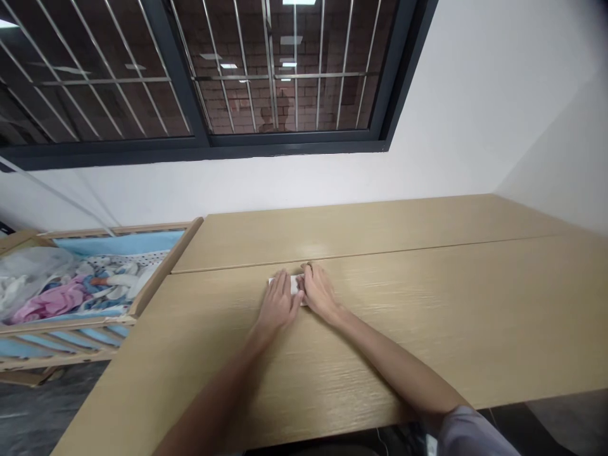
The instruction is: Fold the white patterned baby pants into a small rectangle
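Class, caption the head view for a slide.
Left hand and right hand on a small white item, wooden tabletop beneath.

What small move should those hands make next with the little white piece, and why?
Perhaps press lightly with the left hand, to steady the small white piece on the table: that hand lies over its left end, while the right hand curls at its right end.
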A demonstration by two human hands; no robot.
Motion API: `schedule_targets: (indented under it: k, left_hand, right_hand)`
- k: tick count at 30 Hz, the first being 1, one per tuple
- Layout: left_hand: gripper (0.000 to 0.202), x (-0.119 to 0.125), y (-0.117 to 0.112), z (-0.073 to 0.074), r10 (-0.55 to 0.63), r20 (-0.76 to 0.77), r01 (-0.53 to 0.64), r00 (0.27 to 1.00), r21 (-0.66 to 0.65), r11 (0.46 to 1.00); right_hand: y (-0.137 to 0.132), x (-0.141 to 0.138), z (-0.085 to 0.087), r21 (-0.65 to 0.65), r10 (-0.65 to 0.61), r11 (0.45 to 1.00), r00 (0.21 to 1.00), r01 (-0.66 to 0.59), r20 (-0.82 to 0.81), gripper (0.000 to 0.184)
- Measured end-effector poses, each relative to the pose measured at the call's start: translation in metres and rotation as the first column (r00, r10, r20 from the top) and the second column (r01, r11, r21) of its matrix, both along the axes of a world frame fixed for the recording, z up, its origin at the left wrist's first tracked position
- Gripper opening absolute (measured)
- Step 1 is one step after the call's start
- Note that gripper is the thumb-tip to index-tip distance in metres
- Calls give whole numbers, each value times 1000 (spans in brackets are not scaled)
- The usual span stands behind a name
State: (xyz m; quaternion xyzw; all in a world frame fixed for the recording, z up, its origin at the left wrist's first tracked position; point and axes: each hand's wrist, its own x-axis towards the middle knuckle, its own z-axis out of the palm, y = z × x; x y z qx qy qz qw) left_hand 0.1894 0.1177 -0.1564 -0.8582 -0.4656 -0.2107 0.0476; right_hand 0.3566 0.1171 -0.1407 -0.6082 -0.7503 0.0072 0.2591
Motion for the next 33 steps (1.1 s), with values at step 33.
schedule_targets:
  k: [33]
  left_hand:
    - [32, -36, 13, 15, -35, 96, 46, 995, -118, 992]
  right_hand:
    - [14, 39, -12, -76, 333, 925, 888, -373, -318, 47]
